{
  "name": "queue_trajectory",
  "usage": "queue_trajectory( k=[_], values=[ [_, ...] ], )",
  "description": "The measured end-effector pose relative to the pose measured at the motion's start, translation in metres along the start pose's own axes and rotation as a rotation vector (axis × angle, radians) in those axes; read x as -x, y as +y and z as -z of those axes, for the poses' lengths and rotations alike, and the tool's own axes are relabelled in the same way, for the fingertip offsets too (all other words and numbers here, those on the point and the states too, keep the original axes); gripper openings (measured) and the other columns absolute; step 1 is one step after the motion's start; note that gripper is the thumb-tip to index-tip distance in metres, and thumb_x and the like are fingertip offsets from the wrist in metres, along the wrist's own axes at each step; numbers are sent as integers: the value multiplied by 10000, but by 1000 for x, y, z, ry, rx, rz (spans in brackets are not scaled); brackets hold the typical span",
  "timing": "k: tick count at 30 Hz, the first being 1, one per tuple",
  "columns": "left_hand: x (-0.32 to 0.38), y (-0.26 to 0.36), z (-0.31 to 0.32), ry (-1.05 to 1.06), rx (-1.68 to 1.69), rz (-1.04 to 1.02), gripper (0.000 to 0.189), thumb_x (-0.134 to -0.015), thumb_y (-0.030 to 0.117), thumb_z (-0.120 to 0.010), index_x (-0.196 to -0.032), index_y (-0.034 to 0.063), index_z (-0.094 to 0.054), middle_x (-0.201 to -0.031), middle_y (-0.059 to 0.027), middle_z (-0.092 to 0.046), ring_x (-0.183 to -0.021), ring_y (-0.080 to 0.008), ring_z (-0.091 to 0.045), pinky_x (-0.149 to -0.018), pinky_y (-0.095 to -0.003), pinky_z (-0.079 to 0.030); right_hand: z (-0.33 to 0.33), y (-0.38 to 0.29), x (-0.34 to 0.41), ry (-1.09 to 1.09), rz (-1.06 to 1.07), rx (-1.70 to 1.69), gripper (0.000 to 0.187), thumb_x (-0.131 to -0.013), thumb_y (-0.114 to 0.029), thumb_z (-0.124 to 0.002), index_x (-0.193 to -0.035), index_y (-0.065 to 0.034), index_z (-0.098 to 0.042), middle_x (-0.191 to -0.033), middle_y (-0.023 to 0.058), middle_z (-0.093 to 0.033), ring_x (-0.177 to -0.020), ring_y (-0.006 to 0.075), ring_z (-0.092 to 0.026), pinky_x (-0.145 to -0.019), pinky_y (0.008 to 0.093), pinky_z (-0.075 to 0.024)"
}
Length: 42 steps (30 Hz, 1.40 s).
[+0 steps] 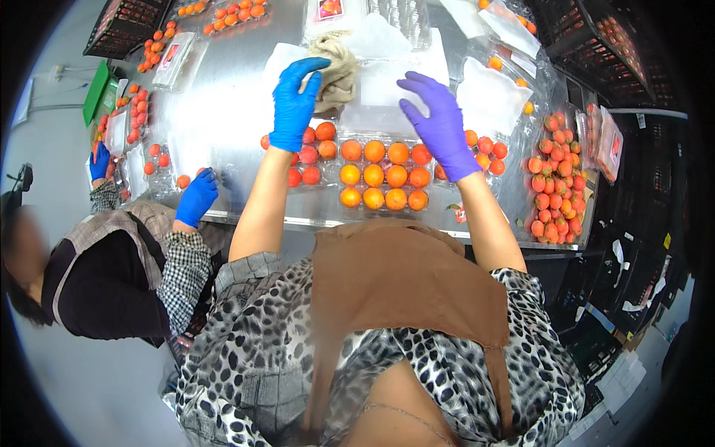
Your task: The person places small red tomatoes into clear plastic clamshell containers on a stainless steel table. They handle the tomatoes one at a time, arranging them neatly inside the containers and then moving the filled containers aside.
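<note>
My left hand [296,103], in a blue glove, is beside a crumpled beige cloth [338,72], fingers apart; whether it touches the cloth is unclear. Across from it, my right hand [438,125], in a purple glove, has thumb and fingers spread with nothing between them. Below and between both hands, a clear plastic tray [384,210] holds round orange fruits [396,176] in three rows. More orange-red fruits [310,175] sit in clear plastic left of it. Another group of fruits [496,166] lies to the right, partly behind my right wrist.
White sheets [491,92] and clear containers [399,22] lie farther back on the metal table [223,72]. A heap of fruits [556,184] fills the right end. Dark crates [592,50] stand at the back right. On the left, a co-worker's blue-gloved hand [196,198] is near a fruit.
</note>
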<state>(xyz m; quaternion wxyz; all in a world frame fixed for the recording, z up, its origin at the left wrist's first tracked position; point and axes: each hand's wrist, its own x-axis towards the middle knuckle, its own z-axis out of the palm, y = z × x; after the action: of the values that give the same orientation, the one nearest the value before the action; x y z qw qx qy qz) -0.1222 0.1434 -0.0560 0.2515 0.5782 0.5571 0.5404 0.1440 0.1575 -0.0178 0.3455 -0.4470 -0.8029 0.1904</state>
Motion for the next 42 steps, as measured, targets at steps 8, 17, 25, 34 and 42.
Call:
queue_trajectory(
  k=[8,17,25,34,42],
  values=[
    [85,30,35,75,228,463,222,-971,64,-597,-1166,0,-681,-1123,-89,-707,-1023,-150,-642,-913,-284,-499,31,-33,50,-15,-81,-113,341,-818,-59,-702,-1154,-119,-695,-964,46,-685,-896,219,-640,-836,360,-497],
    [149,43,18,-443,-338,-47,460,-793,22,-728,-1229,157,-678,-1192,-78,-602,-1082,-263,-588,-933,-371,-497,33,-27,121,-19,-381,-264,318,-832,-28,-674,-1147,-56,-700,-905,56,-667,-849,151,-632,-803,304,-511],
    [122,33,2,-674,-584,-243,554,-765,101,-768,-1294,192,-629,-1167,-83,-574,-1057,-304,-565,-903,-404,-488,34,-36,136,0,-391,-306,316,-833,-41,-678,-1146,-72,-708,-892,57,-678,-832,145,-642,-794,298,-521],
    [124,13,0,-571,-198,-185,327,-968,197,-619,-1288,130,-594,-1165,-86,-573,-1053,-263,-571,-917,-363,-477,30,-37,143,-37,-525,-534,255,-909,-81,-646,-1155,-59,-706,-1002,35,-709,-869,112,-632,-815,281,-517],
    [133,105,-25,-490,691,450,530,-1034,327,-534,-1437,-1,-424,-1293,-95,-585,-1128,-201,-616,-991,-338,-499,16,-65,112,-124,-552,-1118,560,-1040,-408,-496,-1470,-56,-427,-1367,117,-544,-1221,187,-551,-1006,323,-462]
  ],
)
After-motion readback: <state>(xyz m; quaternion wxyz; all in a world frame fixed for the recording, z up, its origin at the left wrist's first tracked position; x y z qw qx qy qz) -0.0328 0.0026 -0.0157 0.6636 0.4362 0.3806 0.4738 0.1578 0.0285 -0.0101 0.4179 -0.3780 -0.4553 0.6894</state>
